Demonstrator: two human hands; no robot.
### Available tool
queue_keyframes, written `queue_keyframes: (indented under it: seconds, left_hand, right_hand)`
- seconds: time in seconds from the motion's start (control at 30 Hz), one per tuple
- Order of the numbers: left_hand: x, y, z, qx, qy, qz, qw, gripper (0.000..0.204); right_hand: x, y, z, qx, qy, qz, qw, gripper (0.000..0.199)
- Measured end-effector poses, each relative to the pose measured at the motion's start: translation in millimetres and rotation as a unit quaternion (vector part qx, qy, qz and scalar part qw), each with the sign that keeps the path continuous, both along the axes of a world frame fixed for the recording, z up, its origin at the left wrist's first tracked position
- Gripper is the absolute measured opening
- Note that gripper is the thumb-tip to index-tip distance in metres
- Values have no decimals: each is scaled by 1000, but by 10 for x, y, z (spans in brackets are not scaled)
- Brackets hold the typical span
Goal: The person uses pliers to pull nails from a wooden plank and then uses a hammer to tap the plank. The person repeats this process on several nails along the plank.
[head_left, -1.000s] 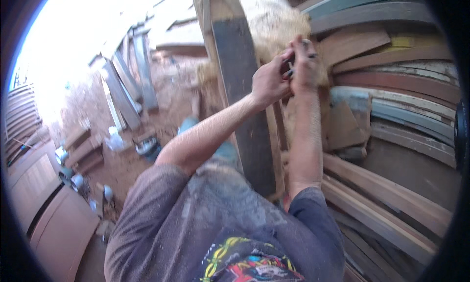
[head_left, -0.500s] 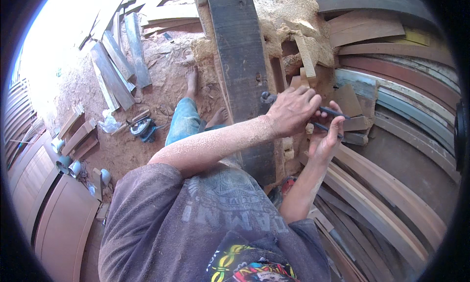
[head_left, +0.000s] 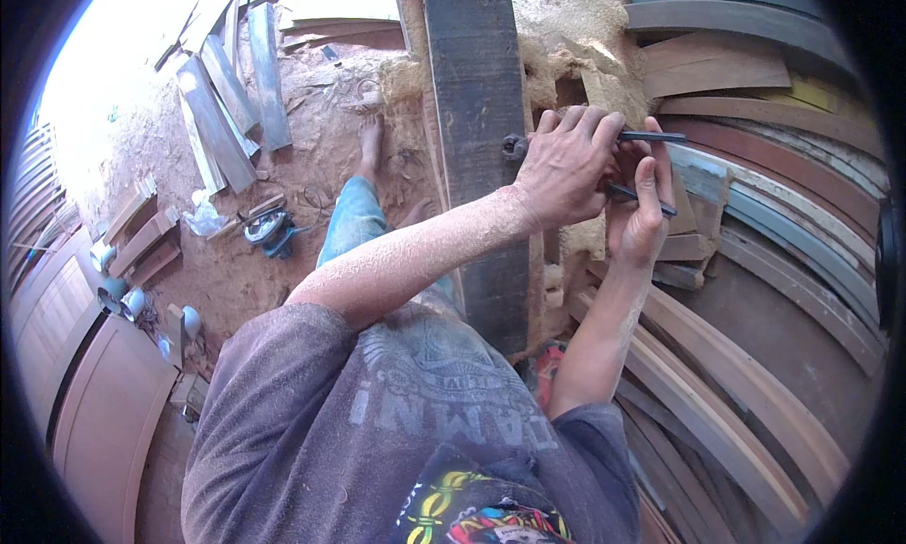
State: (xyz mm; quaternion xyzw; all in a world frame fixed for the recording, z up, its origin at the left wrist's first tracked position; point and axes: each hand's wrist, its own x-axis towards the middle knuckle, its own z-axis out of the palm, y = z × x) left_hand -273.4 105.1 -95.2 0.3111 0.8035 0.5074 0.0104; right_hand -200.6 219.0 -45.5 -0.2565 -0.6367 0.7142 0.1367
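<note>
Hands, two, bare and dusted with sawdust, raised together beside an upright dark timber post (head_left: 477,119). Left hand (head_left: 566,171): reached across from the left, fingers curled shut around the upper of two thin dark metal rods (head_left: 651,137), its free end projecting rightward past the knuckles. Right hand (head_left: 642,214): raised from below, fingers and thumb pinched closed on the lower rod (head_left: 642,200), set at a slant just beneath the left hand. Kind of tool uncertain at this size, possibly a pair of handles of one tool. Rods held just right of the post, in front of small wooden offcuts (head_left: 679,251) and sawdust-caked blocks. Round metal bolt head (head_left: 514,148) on the post's right edge, just beside the left hand's knuckles. Right of the hands: stack of long curved wooden planks (head_left: 774,214) in brown, grey and teal tones. Below: grey printed T-shirt (head_left: 377,431), blue jeans leg (head_left: 354,223), bare foot (head_left: 371,143) on reddish dirt ground (head_left: 311,100). Ground left: grey weathered boards (head_left: 231,100) leaning, blue-and-black power tool (head_left: 269,231), crumpled plastic (head_left: 203,218). Far left: brown panelled wooden doors (head_left: 94,421) lying flat.
</note>
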Motion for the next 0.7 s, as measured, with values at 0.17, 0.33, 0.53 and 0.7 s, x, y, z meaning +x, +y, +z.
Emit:
queue_keyframes:
  seconds: [0.17,0.33,0.53,0.7]
  left_hand:
    - [-3,1,-162,15,-12,-24,1000,46]
    - [-19,9,-195,48,28,17,998,35]
    - [-211,81,-252,53,-21,48,997,38]
    - [-268,-4,-340,60,44,-6,997,42]
  right_hand:
    - [-2,123,-139,-10,52,42,998,51]
    - [-388,-173,-74,-100,215,-19,971,47]
    - [-935,-176,45,-114,129,-92,981,42]
    - [-802,-291,4,-101,168,-126,972,42]
